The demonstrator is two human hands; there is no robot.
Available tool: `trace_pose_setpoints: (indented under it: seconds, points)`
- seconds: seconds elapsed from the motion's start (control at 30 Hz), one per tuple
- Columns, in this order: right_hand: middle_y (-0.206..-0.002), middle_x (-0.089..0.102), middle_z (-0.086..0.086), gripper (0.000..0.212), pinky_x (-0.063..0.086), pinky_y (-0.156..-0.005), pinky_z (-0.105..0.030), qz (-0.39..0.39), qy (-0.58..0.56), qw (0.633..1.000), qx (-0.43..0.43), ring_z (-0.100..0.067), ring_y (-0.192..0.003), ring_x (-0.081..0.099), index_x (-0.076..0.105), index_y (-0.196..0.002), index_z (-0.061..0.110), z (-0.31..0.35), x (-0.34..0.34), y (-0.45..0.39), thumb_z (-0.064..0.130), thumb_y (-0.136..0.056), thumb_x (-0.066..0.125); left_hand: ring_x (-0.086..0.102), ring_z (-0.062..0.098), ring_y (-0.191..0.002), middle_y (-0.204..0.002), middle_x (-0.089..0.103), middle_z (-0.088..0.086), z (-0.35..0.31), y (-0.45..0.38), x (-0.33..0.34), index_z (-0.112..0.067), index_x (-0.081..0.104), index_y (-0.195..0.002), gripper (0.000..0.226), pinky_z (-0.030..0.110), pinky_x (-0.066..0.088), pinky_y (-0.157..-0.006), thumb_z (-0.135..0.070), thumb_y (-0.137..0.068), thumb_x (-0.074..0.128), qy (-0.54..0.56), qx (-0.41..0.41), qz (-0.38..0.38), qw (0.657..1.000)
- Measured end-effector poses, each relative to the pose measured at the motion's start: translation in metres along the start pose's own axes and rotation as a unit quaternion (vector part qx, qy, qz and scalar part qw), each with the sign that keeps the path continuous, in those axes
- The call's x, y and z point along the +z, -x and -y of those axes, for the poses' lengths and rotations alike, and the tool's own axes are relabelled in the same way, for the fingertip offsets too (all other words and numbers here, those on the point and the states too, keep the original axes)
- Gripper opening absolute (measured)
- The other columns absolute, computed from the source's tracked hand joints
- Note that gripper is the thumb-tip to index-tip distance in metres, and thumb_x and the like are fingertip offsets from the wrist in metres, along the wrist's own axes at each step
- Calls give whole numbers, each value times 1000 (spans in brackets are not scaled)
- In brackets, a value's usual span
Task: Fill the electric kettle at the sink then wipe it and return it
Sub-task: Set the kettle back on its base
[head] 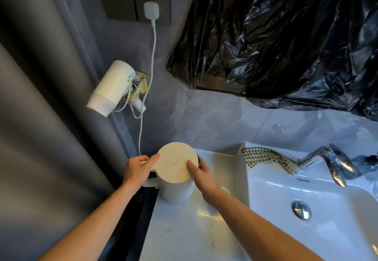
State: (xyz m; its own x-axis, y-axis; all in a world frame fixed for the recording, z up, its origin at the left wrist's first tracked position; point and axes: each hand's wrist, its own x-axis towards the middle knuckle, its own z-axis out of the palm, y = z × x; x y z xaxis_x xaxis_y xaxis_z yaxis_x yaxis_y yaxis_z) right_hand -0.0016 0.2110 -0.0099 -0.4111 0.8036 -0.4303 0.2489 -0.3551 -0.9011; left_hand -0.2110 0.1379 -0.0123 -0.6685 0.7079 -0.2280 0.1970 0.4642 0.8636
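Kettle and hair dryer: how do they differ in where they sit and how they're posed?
The kettle stands upright on the counter; the hair dryer hangs tilted in a wall holder. Both hands touch the kettle, left hand and right hand; nobody touches the hair dryer. Both are white.
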Motion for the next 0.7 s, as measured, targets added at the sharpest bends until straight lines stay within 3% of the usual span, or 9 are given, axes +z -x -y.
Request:
trace_pose_setpoints:
  seconds: [0.2, 0.33, 0.47, 0.53, 0.7]
  points:
    - [-135, 62, 14, 58, 45, -109, -40, 6, 2, 1000, 0, -11, -124, 58, 52, -143, 36, 1, 3, -4, 55, -89, 61, 56, 18, -61, -54, 65, 2, 1, -7, 1, 3, 65, -62, 51, 28, 38, -54, -42, -86, 74, 0, -8, 3, 1000]
    - [-134, 63, 17, 53, 45, -109, -38, -21, -8, 1000, 15, -10, -125, 58, 53, -142, 38, -4, 1, -7, 54, -92, 60, 60, 22, -65, -66, 67, 14, -2, -14, 8, 2, 65, -67, 57, 29, 41, -57, -53, -81, 70, -23, -5, 27, 999]
    - [-134, 63, 18, 65, 45, -111, -39, -29, -3, 1000, 7, -9, -125, 58, 51, -144, 37, -8, -5, -12, 64, -85, 61, 54, 18, -60, -66, 64, 20, -13, -13, 12, 5, 62, -64, 58, 30, 39, -55, -48, -84, 71, -40, 16, 23, 999]
    - [-135, 62, 17, 60, 45, -108, -36, -29, 3, 1000, 2, -8, -125, 58, 51, -145, 37, -6, -5, -10, 61, -90, 60, 52, 17, -60, -64, 61, 19, -14, -12, 12, 4, 60, -63, 58, 30, 37, -54, -47, -86, 70, -47, 22, 24, 998]
    - [-136, 61, 15, 52, 42, -100, -30, -34, 18, 999, -9, -13, -124, 58, 47, -148, 37, -3, -5, 1, 53, -99, 57, 61, 24, -72, -74, 67, 12, -12, -8, 7, -3, 64, -75, 66, 34, 45, -61, -67, -84, 50, -66, 37, 35, 997]
